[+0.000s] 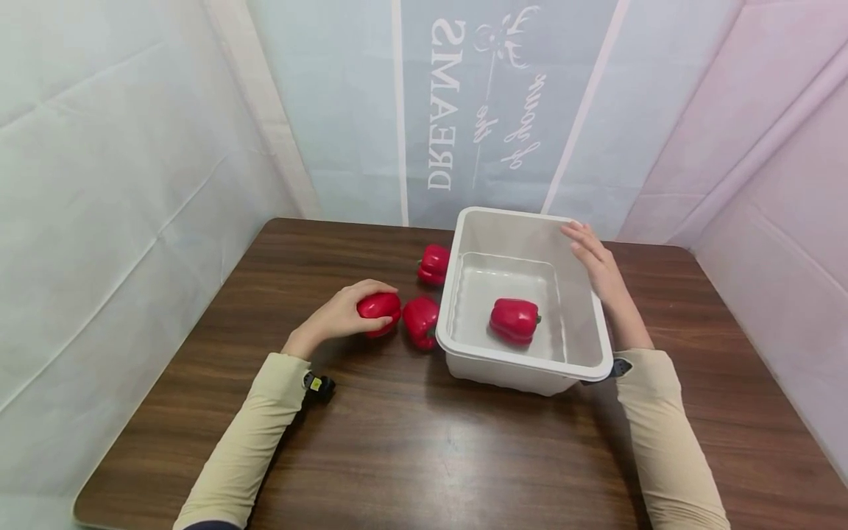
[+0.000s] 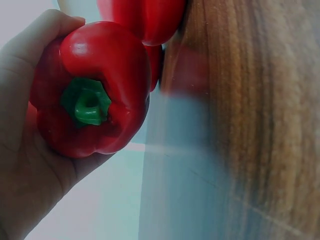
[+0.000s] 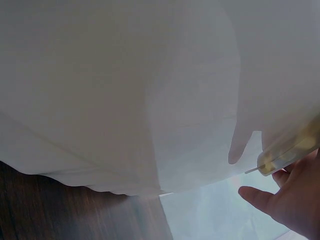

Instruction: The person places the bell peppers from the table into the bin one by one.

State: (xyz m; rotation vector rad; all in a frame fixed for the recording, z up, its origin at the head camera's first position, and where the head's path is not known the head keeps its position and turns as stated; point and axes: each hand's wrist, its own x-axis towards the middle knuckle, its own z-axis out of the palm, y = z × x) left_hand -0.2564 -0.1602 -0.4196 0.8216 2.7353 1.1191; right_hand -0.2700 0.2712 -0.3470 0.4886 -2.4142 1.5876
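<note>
My left hand (image 1: 347, 309) grips a red bell pepper (image 1: 380, 313) low over the table, thumb in front and fingers over the top. Its green stem (image 2: 89, 107) faces the camera in the left wrist view. Just right of it lies a second red bell pepper (image 1: 420, 322), beside a white plastic bin (image 1: 523, 366). A third one (image 1: 433, 265) sits farther back by the bin's left wall. Inside the bin, another red bell pepper (image 1: 514, 321) lies on its side. My right hand (image 1: 594, 259) rests at the bin's right rim, fingers extended over it, with the thumb (image 3: 257, 198) outside.
Everything stands on a dark wood-grain table (image 1: 397, 456). White cloth (image 1: 99, 184) hangs at the left and right, and a pale blue printed cloth (image 1: 358, 110) hangs behind the table's back edge.
</note>
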